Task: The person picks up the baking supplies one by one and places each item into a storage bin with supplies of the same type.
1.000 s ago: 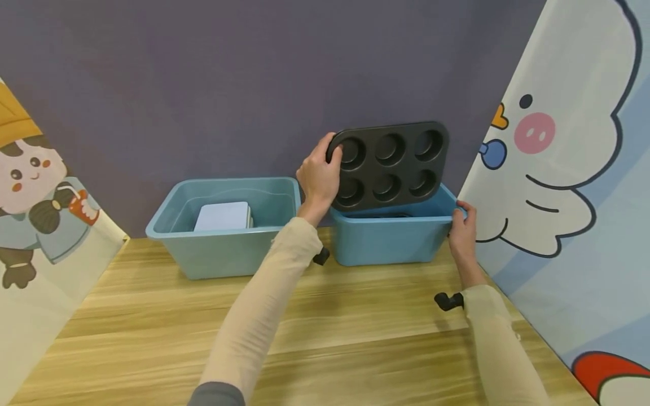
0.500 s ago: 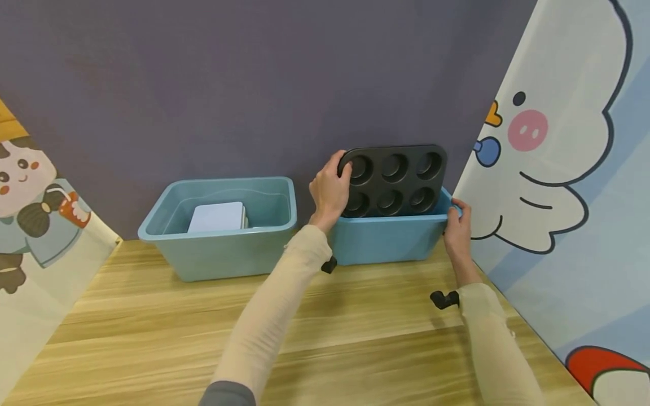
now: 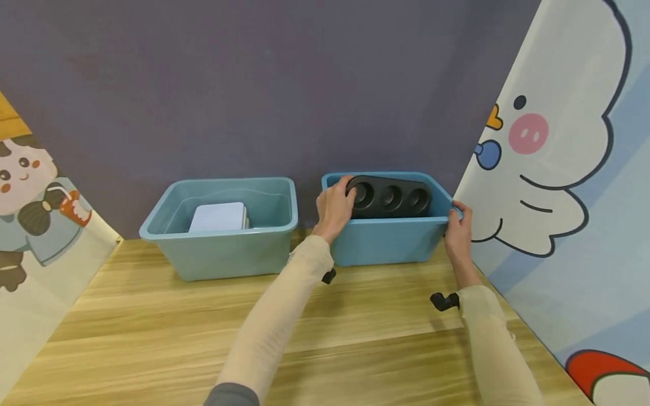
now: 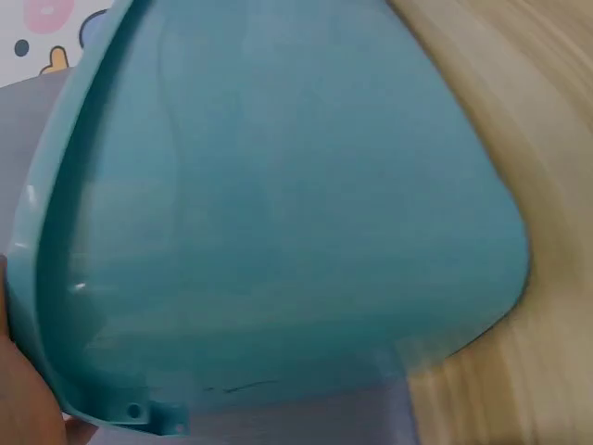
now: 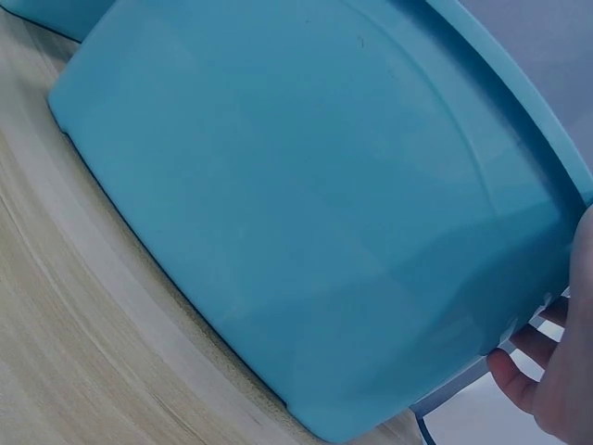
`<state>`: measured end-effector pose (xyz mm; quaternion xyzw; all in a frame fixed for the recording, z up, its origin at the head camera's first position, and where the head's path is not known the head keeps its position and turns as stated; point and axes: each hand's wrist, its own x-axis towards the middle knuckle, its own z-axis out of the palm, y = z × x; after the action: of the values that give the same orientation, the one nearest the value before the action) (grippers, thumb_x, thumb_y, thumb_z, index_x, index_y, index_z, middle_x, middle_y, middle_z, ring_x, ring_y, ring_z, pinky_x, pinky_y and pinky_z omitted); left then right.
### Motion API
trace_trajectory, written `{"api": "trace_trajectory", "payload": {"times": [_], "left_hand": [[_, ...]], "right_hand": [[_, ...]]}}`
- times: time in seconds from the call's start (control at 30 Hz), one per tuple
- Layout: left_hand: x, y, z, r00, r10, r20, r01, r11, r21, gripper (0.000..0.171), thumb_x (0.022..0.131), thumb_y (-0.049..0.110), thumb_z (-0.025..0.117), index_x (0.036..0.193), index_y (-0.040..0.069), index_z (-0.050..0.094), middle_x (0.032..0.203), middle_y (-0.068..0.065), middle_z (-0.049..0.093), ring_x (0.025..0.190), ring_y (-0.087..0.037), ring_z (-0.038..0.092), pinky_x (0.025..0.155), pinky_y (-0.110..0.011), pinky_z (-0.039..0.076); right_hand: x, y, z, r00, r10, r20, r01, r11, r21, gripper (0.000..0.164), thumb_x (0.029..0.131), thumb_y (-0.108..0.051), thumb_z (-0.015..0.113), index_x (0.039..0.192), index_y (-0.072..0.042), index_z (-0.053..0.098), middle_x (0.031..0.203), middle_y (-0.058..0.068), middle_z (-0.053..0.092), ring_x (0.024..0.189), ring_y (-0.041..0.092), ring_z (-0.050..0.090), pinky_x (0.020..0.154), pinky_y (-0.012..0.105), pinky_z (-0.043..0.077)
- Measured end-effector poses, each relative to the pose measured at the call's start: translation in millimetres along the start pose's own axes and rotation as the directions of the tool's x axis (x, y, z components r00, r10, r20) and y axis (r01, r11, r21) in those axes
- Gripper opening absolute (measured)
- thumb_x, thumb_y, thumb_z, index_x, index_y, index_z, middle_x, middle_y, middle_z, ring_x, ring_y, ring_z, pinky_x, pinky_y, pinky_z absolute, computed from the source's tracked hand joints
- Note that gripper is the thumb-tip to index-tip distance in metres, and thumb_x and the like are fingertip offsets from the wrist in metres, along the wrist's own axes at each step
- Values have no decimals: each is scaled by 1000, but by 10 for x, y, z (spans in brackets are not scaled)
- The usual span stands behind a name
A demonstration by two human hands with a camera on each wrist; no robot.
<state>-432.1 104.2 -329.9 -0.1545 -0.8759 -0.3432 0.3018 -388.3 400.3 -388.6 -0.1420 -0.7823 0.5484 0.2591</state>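
A dark muffin tin [image 3: 390, 197] stands tilted on its long side inside the right blue bin [image 3: 386, 242], its upper row of cups showing above the front rim. Its lower part is hidden by the bin's front wall. My left hand [image 3: 334, 207] grips the tin's upper left corner, thumb on the front face. At the bin's right end, my right hand [image 3: 459, 231] holds the rim, with fingers curled round the outer end wall in the right wrist view. Only a sliver of the left hand [image 4: 26, 399] shows at the edge of the left wrist view, beside the bin's rim.
A second, greener bin [image 3: 223, 256] stands to the left with a white flat-topped item [image 3: 218, 217] in it. Both sit on a wood-grain table [image 3: 355, 338] against a dark grey back wall [image 3: 254, 84]. A cartoon-printed panel [image 3: 569, 169] closes off the right side.
My left hand has lowered the muffin tin from above the right bin down into it, so that only one row of cups shows. The right hand keeps its hold on the rim.
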Motion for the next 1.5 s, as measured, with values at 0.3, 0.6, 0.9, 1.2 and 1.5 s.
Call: {"api": "trace_trajectory", "payload": {"times": [0.3,0.6,0.9,1.2,1.5], "left_hand": [[-17,-1,-40,986,-24,168,-13,977,212,39,99,34,60,136,23,59,102,-2,73,90,-24,63,93,-45,41],[-20,-31,-113,953,-99,286,34,974,223,40,99,25,57,139,19,58,137,-7,52,119,-29,49,99,-49,37],[-53,-125,-187,954,-84,286,58,993,101,33,101,30,54,132,25,63,140,-2,53,126,-26,48,102,-44,38],[-89,-274,-323,955,-75,287,83,996,-16,33,101,31,53,132,24,63,142,-4,52,128,-26,48,108,-43,37],[-195,-369,-427,945,-68,319,116,984,-135,35,101,31,55,133,20,62,143,-6,49,132,-27,46,111,-44,37]], "right_hand": [[-34,-29,2,1000,-9,1,9,1000,7,48,104,-48,28,148,-33,35,89,3,41,67,13,41,68,30,39],[-21,-3,40,1000,-6,-2,6,999,37,48,104,-46,27,149,-33,35,134,10,45,97,21,46,76,28,39],[-22,-5,44,999,-37,-4,37,999,13,49,103,-47,27,148,-31,36,111,5,50,85,14,47,77,29,37],[-16,-9,26,1000,-19,14,19,1000,25,48,103,-48,26,148,-33,35,112,2,46,76,15,42,74,32,37],[2,23,31,1000,-23,-14,23,1000,-8,49,102,-49,26,147,-33,38,91,-2,41,69,13,41,71,30,39]]}}
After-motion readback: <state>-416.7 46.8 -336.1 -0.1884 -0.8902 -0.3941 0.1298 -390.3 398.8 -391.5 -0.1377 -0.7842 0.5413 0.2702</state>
